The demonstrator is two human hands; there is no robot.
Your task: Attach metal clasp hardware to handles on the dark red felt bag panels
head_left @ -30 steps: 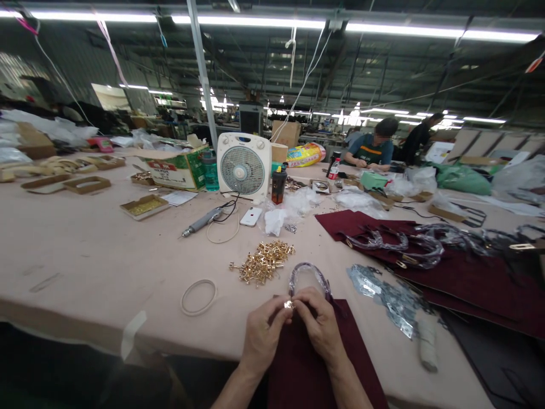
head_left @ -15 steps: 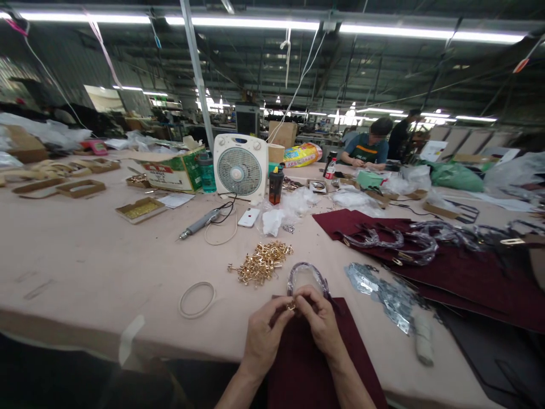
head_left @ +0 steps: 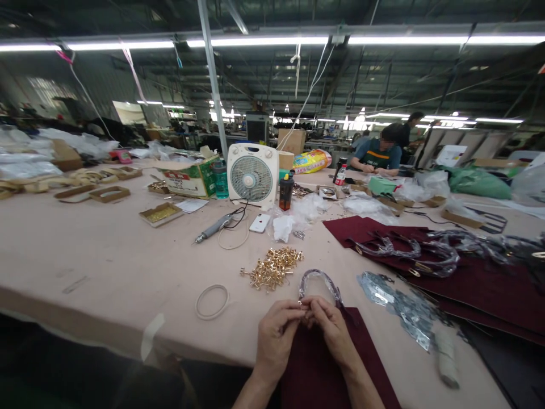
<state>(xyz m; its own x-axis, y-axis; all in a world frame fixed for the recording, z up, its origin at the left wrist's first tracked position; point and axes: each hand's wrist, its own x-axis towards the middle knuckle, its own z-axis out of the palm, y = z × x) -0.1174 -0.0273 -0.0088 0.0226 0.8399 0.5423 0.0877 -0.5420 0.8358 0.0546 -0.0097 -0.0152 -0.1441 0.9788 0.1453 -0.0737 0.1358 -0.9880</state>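
Observation:
My left hand (head_left: pixel 276 335) and my right hand (head_left: pixel 331 330) meet at the near edge of the table, fingers pinched together on a small gold fitting at the end of a plastic-wrapped bag handle (head_left: pixel 320 280). The handle arches away from my fingers. Under both hands lies a dark red panel (head_left: pixel 315 369) that hangs over the table edge. A heap of gold metal fittings (head_left: pixel 273 266) sits just beyond my left hand.
A white ring (head_left: pixel 212 301) lies left of my hands. Silver foil pieces (head_left: pixel 400 304) lie to the right, beside dark red panels with wrapped handles (head_left: pixel 409 250). Farther back stand a white fan (head_left: pixel 250 176), an electric screwdriver (head_left: pixel 213 227) and a phone (head_left: pixel 259 222). A person (head_left: pixel 378 153) works opposite.
My hands have stayed together on the fitting and handle end. The camera has tipped slightly, so everything sits a little lower and to the right in view.

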